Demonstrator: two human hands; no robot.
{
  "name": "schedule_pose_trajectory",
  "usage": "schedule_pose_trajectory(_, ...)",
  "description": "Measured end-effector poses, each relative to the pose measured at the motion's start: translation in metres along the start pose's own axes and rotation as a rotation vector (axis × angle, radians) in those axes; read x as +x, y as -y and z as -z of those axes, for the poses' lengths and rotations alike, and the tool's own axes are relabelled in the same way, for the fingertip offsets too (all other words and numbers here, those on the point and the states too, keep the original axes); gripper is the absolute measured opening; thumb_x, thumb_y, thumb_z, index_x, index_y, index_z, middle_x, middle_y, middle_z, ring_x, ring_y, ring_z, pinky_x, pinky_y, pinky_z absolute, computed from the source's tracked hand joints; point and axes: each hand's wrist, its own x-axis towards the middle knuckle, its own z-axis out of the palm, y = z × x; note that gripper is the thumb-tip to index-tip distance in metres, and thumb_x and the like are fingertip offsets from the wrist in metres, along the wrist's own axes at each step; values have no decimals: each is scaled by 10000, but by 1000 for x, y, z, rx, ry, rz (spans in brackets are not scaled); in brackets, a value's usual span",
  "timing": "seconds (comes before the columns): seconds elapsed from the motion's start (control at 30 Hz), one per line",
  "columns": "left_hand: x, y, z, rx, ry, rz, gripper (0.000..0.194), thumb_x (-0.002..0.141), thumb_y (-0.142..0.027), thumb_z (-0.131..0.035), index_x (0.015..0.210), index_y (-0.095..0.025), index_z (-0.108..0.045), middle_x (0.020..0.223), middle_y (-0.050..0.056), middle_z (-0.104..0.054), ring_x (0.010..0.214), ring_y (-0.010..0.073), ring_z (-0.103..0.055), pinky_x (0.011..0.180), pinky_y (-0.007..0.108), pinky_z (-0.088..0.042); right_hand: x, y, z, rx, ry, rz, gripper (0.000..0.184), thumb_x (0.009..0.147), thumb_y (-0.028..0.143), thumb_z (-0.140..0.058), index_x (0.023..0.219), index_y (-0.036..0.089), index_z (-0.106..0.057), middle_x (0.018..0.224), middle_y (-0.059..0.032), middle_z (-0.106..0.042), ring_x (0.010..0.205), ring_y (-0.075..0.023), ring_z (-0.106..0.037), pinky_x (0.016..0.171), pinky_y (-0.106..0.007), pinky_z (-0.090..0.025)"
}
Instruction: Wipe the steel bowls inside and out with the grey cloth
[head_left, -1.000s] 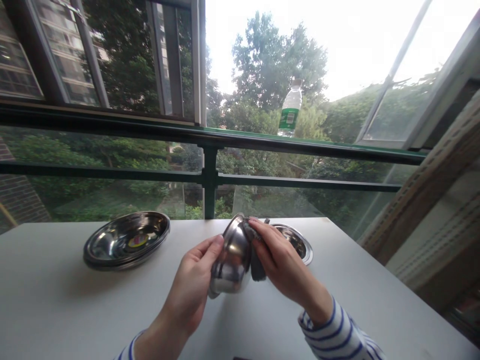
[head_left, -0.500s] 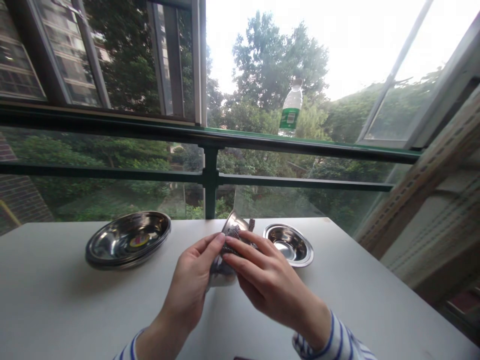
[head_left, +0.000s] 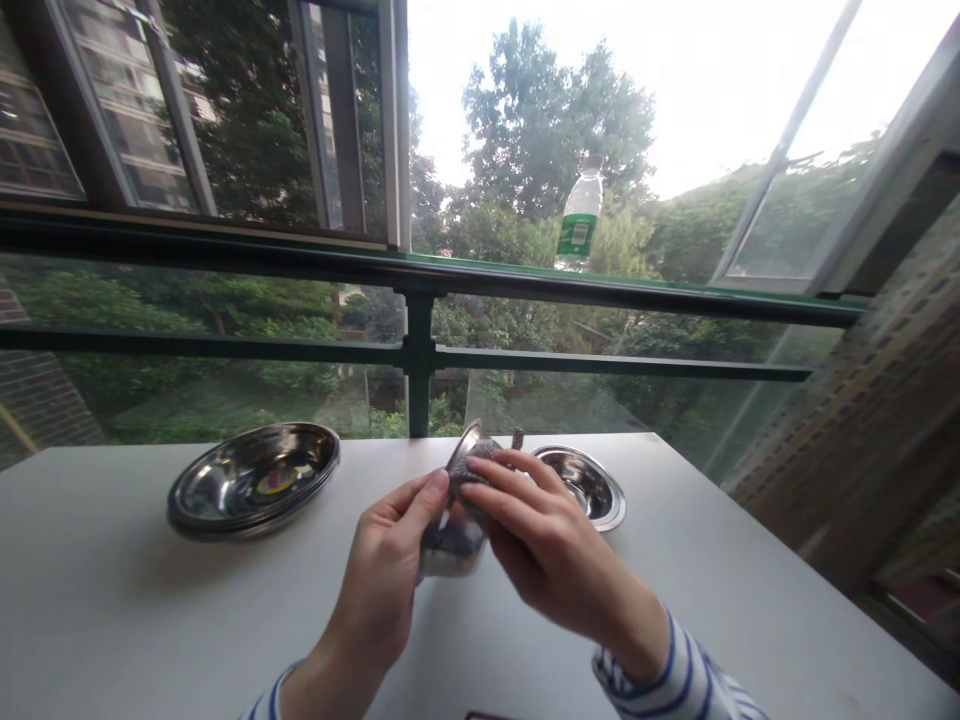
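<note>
Between my hands is a shiny stainless steel bowl, tilted on its side above the table. My left hand grips its rim, thumb on top. A dark, fine-patterned cloth lies against the metal, pressed there by the fingers of my right hand. One end of the cloth sticks up behind those fingers. Much of the bowl's far side is hidden by my right hand. Just beyond that hand, a small steel bowl rests on the table, partly covered from view.
On the left, a stack of wider steel bowls stands on the white table, a yellow sticker inside the top one. A dark railing runs behind, with a green-labelled plastic bottle on it. A dark edge shows at the bottom.
My right hand has slid slightly to the right with the cloth across the bowl, uncovering more of its lower side. My left hand keeps its grip.
</note>
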Motion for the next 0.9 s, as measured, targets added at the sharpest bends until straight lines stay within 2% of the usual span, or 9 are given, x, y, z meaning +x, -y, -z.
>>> schedule_pose_trajectory(0.1,0,2,1,-38,18,5,153,704,-288,-703,800,-172,-728,635,-3,-678,530,80,-569,542,170,-472,1,6,-2,-38,1,51,331,834,174,-508,1156,231,-562,1262,-43,-561,1192,-259,-436,1039,-501,-312)
schedule_pose_trajectory(0.2,-2,3,1,-11,44,7,156,722,-302,-687,771,-160,-730,626,7,-676,550,92,-580,545,174,-470,0,-4,-4,-48,-103,-55,313,861,181,-472,1162,217,-551,1231,-67,-580,1163,-236,-484,1070,-520,-250)
schedule_pose_trajectory(0.27,-4,4,0,11,58,13,170,734,-310,-674,772,-155,-733,625,17,-678,550,103,-585,551,191,-475,-1,-13,-4,-21,-161,-176,310,885,179,-433,1177,200,-536,1213,-83,-591,1143,-219,-515,1061,-498,-288)
schedule_pose_trajectory(0.33,-5,4,-1,13,57,14,173,735,-312,-671,788,-160,-735,627,19,-680,535,107,-581,550,208,-480,-2,-17,-3,9,-182,-225,315,893,167,-413,1185,190,-529,1206,-89,-594,1141,-209,-521,1038,-468,-344)
schedule_pose_trajectory(0.4,-5,4,0,10,44,-1,170,730,-310,-675,798,-167,-737,631,15,-681,527,108,-576,540,210,-477,-2,-14,0,17,-163,-154,327,884,152,-422,1192,181,-527,1230,-91,-576,1171,-213,-492,1021,-445,-377)
schedule_pose_trajectory(0.53,-3,4,1,8,44,-22,167,725,-311,-683,818,-183,-737,647,4,-678,543,100,-563,534,197,-464,0,-2,3,-9,-79,55,353,841,118,-470,1186,159,-533,1275,-90,-537,1235,-242,-404,1029,-443,-375)
schedule_pose_trajectory(0.6,-4,5,1,19,58,-23,178,726,-315,-682,829,-181,-736,655,4,-677,555,97,-559,547,197,-463,0,-1,2,-16,-78,58,350,838,123,-477,1182,155,-536,1273,-91,-536,1229,-250,-402,1022,-444,-385)
schedule_pose_trajectory(0.77,-8,7,-2,89,80,-2,242,737,-350,-666,826,-136,-736,647,35,-672,587,121,-571,552,211,-464,0,-8,2,-4,-182,-134,331,871,136,-428,1180,172,-539,1222,-96,-571,1148,-230,-477,968,-431,-442)
schedule_pose_trajectory(0.9,-7,6,0,42,73,-11,199,729,-321,-678,828,-158,-736,663,15,-674,564,92,-548,584,195,-468,1,3,5,-5,-82,39,342,828,112,-480,1159,161,-552,1236,-91,-566,1188,-238,-442,1003,-439,-410)
